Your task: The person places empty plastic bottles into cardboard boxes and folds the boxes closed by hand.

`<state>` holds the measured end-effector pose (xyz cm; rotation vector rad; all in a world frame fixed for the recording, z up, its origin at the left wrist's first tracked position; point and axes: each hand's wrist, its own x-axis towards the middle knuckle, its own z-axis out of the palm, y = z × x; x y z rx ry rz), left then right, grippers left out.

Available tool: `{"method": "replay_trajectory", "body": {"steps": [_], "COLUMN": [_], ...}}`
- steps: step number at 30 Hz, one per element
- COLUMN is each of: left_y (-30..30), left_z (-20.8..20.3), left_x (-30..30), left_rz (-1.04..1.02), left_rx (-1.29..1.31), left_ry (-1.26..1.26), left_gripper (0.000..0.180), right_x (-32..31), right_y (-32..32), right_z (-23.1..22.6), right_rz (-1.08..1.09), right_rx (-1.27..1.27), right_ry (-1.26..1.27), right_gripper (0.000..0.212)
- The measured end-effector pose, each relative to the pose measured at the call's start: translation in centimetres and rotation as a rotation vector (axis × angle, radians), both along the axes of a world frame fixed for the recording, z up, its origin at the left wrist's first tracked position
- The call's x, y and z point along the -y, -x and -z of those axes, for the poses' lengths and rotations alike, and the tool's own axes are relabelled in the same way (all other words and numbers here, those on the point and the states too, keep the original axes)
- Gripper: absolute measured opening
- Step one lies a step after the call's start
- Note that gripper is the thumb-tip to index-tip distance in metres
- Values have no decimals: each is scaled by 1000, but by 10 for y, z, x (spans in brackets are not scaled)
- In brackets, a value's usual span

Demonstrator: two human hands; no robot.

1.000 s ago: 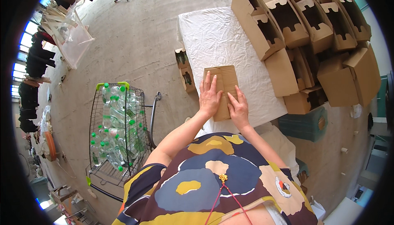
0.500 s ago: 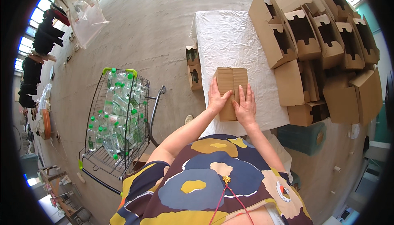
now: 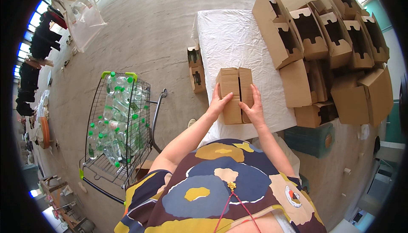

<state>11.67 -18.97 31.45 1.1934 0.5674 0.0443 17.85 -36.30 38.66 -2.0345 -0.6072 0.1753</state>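
A small brown cardboard box (image 3: 230, 82) stands on the white-covered table (image 3: 227, 37) in front of me. Its two top flaps meet near the middle, with a narrow dark gap between them. My left hand (image 3: 218, 104) clasps the left side, thumb lying on the left flap. On the opposite side my right hand (image 3: 254, 109) holds the box, its thumb by the gap and its fingers along the right edge. What lies inside the box is hidden.
Open cardboard boxes (image 3: 312, 33) are piled at the table's right. A wire shopping cart (image 3: 146, 133) full of green-capped plastic bottles (image 3: 123, 99) stands on the left. Two cardboard boxes (image 3: 196, 78) sit beside the table's left edge. A green bin (image 3: 308, 139) is below the right corner.
The top flaps have parted, so a dark gap shows where they lay together. My hands have moved slightly apart and now hold the box's sides.
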Motion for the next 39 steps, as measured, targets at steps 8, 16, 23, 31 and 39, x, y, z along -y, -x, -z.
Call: {"method": "replay_trajectory", "body": {"steps": [8,16,23,31,39], "left_y": [18,17,1,7,100], "left_z": [-26,-2,18,10,16], "left_x": [-19,-3,35,5,-34], "left_rz": [147,109,-103,-74,-178], "left_rx": [-221,-135,-125,-186,-182], "left_ry": [260,302,-220,423,426], "left_gripper": [102,93,102,79,79], "right_x": [19,30,74,65,2], "right_y": [-14,-23,-52,-44,12], "right_z": [4,28,50,36,0], "right_rz": [88,14,-2,-35,-271], "right_rx": [-757,-1122,-1253,-1307,-1301], "right_ry": [-434,-245,-348,-316,-165], "right_gripper": [92,77,69,86,99]}}
